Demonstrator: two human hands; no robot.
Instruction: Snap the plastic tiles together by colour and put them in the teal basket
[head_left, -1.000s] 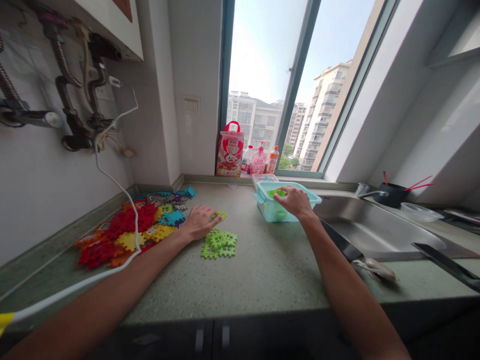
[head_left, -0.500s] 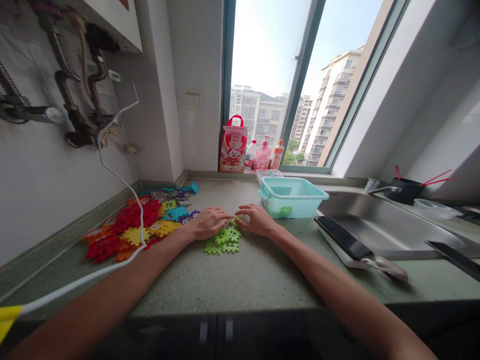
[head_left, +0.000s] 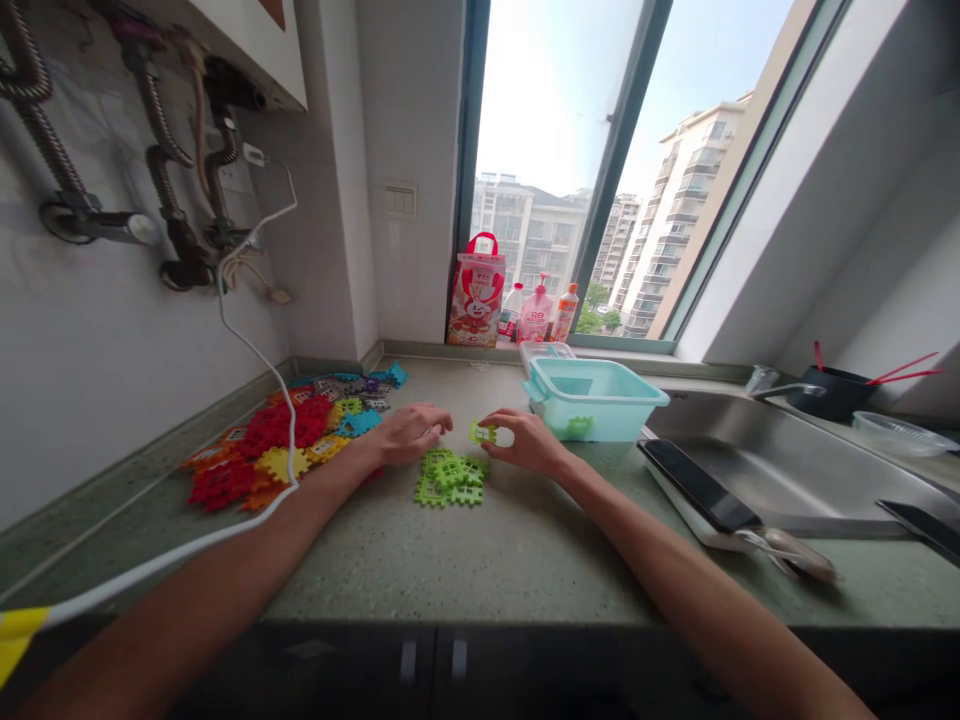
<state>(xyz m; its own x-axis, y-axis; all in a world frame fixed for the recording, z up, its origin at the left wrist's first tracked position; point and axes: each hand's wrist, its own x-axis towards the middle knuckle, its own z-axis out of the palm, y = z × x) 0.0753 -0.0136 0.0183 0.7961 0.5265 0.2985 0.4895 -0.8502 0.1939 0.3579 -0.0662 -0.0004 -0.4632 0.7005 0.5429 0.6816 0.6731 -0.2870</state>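
The right hand (head_left: 526,443) pinches a green tile (head_left: 475,432) near the green pile (head_left: 450,471) on the bench (head_left: 525,560); the left hand (head_left: 409,434) curls loosely, its grip unclear to me.

Daylight enters through the tall window (head_left: 621,150) ahead, its sky nearly white with glare. My tabletop (head_left: 480,570) is softly lit; the cabinet doors (head_left: 337,665) below fall into deep shadow. My right grip (head_left: 525,440) shows fairly clearly, while wide-angle distortion stretches and softens the outer edges.
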